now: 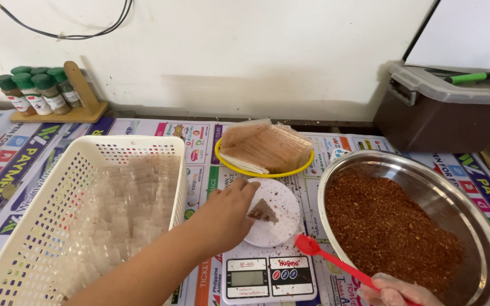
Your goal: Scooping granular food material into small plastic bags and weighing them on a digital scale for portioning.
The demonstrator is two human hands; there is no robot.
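My left hand (pixel 228 212) reaches over the white round pan (pixel 282 224) of a small digital kitchen scale (pixel 267 277), fingers closed on a small clear packet of brown powder (pixel 263 211) lying on the pan. My right hand (pixel 395 292), in a thin clear glove, shows at the bottom edge gripping a red plastic spoon (pixel 327 258), whose bowl hovers by the pan's right rim. Beside the spoon sits a large steel bowl (pixel 483 226) filled with reddish-brown ground spice (pixel 387 226).
A white perforated plastic basket (pixel 41 209) with several empty clear sachets lies at left. A yellow plate (pixel 222 154) behind the scale carries a stack of filled packets. Green-capped spice jars (pixel 35 90) stand in a wooden rack at back left; a brown lidded bin (pixel 443 107) at back right.
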